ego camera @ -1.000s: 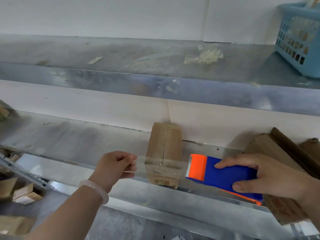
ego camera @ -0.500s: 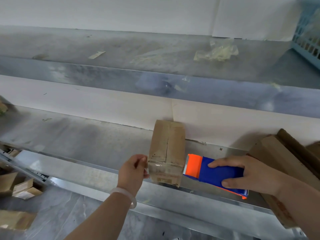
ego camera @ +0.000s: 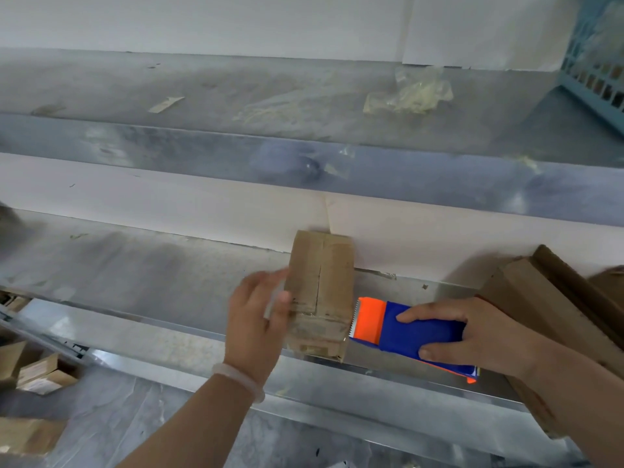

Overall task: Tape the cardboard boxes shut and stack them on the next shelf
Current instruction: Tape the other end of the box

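Taping is partway through on one cardboard box (ego camera: 319,292). It stands on the lower shelf (ego camera: 135,275), its far end against the back wall, with a band of clear tape (ego camera: 320,314) laid across its seam near the front. The strip looks uncut, since the toothed edge of the blue and orange tape dispenser (ego camera: 405,329) sits right at the box's right side. The right hand (ego camera: 472,332) is wrapped around the dispenser. The left hand (ego camera: 256,315) is at the box's left face with the tape end. It is blurred, so I cannot tell whether it pinches the tape or presses it flat.

Cutting, smoothing and stacking are left. The other boxes (ego camera: 540,298) at the right still show loose flaps, and no boxes are visible on the upper shelf (ego camera: 236,86).

A second ago the left hand was well left of the box, stretching the tape in front of it. It has since closed in to the box's side, and the dispenser has drawn up to the right side.
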